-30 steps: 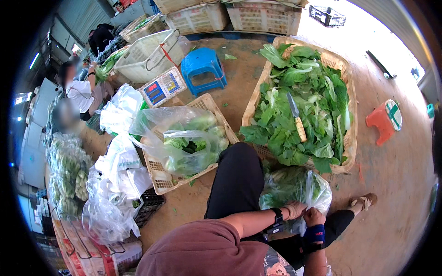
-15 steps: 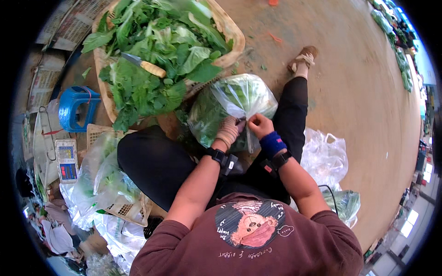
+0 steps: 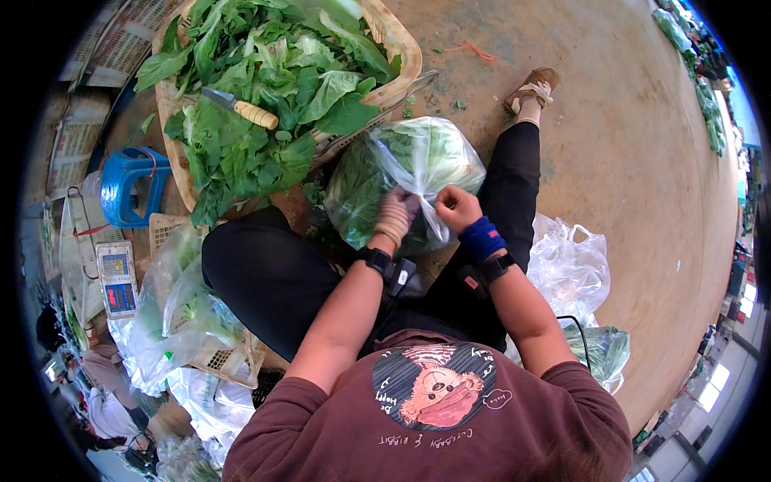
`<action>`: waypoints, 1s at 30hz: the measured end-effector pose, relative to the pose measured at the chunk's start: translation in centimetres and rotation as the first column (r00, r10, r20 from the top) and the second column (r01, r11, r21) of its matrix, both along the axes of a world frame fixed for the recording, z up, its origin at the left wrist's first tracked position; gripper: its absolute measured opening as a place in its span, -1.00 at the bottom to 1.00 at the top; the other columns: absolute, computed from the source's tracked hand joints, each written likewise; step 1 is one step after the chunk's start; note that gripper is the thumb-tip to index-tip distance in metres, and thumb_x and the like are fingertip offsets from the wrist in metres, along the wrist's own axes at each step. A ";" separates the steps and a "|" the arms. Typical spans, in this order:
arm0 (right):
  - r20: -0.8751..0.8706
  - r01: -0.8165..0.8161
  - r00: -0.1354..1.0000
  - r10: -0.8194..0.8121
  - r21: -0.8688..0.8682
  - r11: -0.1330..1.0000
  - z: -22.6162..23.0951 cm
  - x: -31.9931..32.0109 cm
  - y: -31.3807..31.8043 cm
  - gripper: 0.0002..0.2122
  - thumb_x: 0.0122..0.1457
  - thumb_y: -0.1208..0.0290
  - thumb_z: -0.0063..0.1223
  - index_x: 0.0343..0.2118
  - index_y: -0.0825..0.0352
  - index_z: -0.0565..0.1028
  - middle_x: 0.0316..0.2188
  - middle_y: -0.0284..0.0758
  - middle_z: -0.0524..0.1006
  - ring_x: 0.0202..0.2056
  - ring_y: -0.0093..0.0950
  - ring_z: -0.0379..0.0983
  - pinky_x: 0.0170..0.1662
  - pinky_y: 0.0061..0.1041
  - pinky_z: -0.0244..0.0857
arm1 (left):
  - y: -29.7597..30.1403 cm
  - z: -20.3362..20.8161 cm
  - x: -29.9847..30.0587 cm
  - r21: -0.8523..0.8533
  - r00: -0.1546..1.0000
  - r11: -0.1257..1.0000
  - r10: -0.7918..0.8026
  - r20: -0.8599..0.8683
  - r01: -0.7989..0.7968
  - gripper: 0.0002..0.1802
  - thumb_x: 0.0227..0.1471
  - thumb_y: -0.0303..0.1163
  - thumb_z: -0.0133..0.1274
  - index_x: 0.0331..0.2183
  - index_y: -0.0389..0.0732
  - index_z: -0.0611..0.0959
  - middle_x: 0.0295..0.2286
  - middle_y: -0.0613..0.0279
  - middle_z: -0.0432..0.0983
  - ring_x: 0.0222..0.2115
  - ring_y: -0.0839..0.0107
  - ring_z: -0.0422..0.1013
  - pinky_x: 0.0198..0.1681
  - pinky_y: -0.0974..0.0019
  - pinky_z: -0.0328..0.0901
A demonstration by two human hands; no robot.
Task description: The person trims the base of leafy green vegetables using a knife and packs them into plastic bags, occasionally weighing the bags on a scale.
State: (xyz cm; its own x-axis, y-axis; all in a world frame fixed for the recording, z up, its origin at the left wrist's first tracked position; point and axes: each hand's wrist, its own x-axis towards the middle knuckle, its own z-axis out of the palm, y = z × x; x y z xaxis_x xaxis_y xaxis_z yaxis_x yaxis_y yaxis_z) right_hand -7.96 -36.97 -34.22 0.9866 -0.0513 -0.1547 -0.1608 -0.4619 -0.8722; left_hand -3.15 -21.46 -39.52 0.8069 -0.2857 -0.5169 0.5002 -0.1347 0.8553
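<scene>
A clear plastic bag (image 3: 353, 173) packed with leafy green vegetables lies on the floor between my legs. Its mouth is gathered into a twisted neck that faces me. My left hand (image 3: 399, 210), in a fingerless-looking wrap or glove, is closed on that neck from the left side. Close by on the right, my right hand (image 3: 458, 209) has its fingers curled in a pinch beside the neck; whatever they hold is too small to make out. Dark bands circle both wrists.
Beyond the bag stands a crate (image 3: 409, 60) heaped with loose green leaves, a wooden-handled knife (image 3: 255, 114) lying on top. To the left are a blue stool (image 3: 120, 189), a scale (image 3: 118, 277) and bagged greens (image 3: 189, 297). Plastic bags (image 3: 566, 265) lie at my right.
My hands have drawn slightly apart at the bag's neck, the right one shifting a little up and right. The bag has rolled slightly, and its neck now shows as a tighter twist.
</scene>
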 end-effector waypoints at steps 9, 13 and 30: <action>0.066 -0.126 0.986 0.153 -0.309 0.943 0.3 1.3 -0.5 -0.90 -0.05 0.38 0.03 -0.44 0.21 0.50 -0.46 -0.30 0.50 -0.38 -0.32 0.44 -0.33 -0.43 0.33 | 0.1 2.5 0.3 0.315 0.917 0.904 -0.357 0.181 0.290 -0.73 -0.15 -0.26 -0.01 -0.45 -0.28 0.57 -0.46 -0.02 0.50 -0.48 0.15 0.44 -0.41 0.24 0.29; 0.020 -0.179 0.979 0.204 -0.408 0.895 0.9 1.4 0.0 -0.88 -0.02 0.32 -0.04 -0.44 0.16 0.50 -0.46 -0.30 0.50 -0.40 -0.30 0.44 -0.33 -0.39 0.32 | 0.3 2.7 0.6 0.506 0.820 0.823 -0.465 0.334 0.260 -0.67 -0.15 -0.17 -0.04 -0.51 -0.26 0.58 -0.48 -0.09 0.47 -0.44 0.00 0.41 -0.38 0.16 0.29; 0.197 -0.176 0.941 0.275 -0.409 0.896 1.4 1.7 0.6 -0.91 -0.19 0.40 0.04 -0.60 0.23 0.37 -0.62 -0.32 0.38 -0.56 -0.28 0.38 -0.52 -0.37 0.27 | -0.3 -1.8 -1.0 0.491 0.894 0.871 -0.245 0.376 0.032 -0.54 -0.15 0.04 -0.06 -0.41 -0.18 0.57 -0.42 0.00 0.50 -0.37 0.01 0.41 -0.34 0.13 0.32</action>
